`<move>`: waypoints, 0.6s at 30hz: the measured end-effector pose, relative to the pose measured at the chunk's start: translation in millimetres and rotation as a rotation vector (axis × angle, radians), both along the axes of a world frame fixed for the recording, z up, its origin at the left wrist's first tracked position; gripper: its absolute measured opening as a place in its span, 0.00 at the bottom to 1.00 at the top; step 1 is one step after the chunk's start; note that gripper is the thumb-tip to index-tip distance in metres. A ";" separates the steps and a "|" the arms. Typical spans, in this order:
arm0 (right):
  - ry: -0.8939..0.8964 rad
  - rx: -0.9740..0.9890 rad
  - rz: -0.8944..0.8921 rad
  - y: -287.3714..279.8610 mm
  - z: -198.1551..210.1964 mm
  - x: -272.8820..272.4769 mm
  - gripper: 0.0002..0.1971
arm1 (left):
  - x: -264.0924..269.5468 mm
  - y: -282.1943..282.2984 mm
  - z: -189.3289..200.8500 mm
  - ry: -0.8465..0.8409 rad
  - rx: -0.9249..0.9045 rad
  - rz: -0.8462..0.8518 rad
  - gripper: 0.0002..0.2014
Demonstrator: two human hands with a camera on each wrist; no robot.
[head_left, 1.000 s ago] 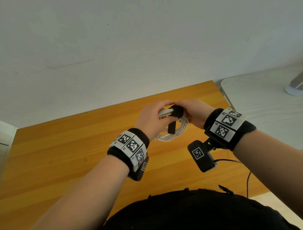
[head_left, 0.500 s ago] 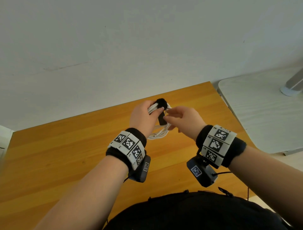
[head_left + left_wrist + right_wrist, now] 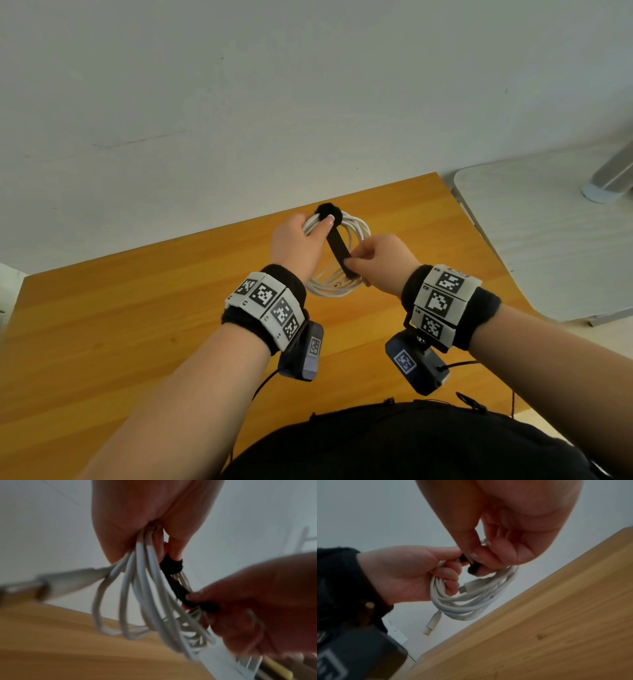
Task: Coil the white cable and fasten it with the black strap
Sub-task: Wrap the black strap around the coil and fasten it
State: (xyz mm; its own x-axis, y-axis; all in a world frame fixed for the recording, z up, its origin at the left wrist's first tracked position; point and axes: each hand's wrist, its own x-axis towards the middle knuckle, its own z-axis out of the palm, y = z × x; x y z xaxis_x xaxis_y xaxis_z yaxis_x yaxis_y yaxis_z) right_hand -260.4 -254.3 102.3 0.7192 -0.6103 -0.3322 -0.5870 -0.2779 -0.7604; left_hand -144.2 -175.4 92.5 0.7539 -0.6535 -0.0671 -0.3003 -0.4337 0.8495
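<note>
The white cable [image 3: 356, 230] is wound into a coil of several loops, held in the air above the wooden table [image 3: 120, 325]. My left hand [image 3: 301, 245] grips the coil near its top, thumb pressed on the wrapped part of the black strap [image 3: 337, 245]. The strap circles the bundle at the top and its free tail runs down toward me. My right hand [image 3: 373, 263] pinches the tail's end and holds it taut. In the left wrist view the cable [image 3: 137, 601] loops hang below the strap [image 3: 173, 566]. In the right wrist view the cable [image 3: 465, 601] shows two loose plugs.
The orange wooden table ends at a pale wall behind. A light grey tabletop [image 3: 548, 246] with a metal stand foot [image 3: 603, 192] stands to the right, across a narrow gap. Wrist cameras hang under both wrists, trailing thin dark wires.
Both hands have lifted the coil farther from me. My right hand has pulled the strap's tail out long and straight toward me; before, it hung short beside the bundle.
</note>
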 end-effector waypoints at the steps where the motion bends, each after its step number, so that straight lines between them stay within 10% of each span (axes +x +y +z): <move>1: 0.016 -0.001 0.017 0.8 -0.5 -1.5 0.08 | 0.4 -0.4 -0.2 0.025 0.003 0.019 0.15; 18: -0.318 0.800 -0.393 -13.0 21.7 -1.7 0.10 | -2.6 7.9 -2.5 -0.260 0.138 -0.312 0.11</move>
State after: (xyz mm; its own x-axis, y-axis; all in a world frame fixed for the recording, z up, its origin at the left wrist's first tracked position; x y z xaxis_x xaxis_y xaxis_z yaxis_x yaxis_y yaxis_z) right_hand -262.1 -267.3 124.0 0.6394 -0.5039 -0.5807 -0.2606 0.5685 -0.7803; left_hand -146.7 -167.5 90.1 0.5250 -0.8511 -0.0035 -0.6318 -0.3925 0.6685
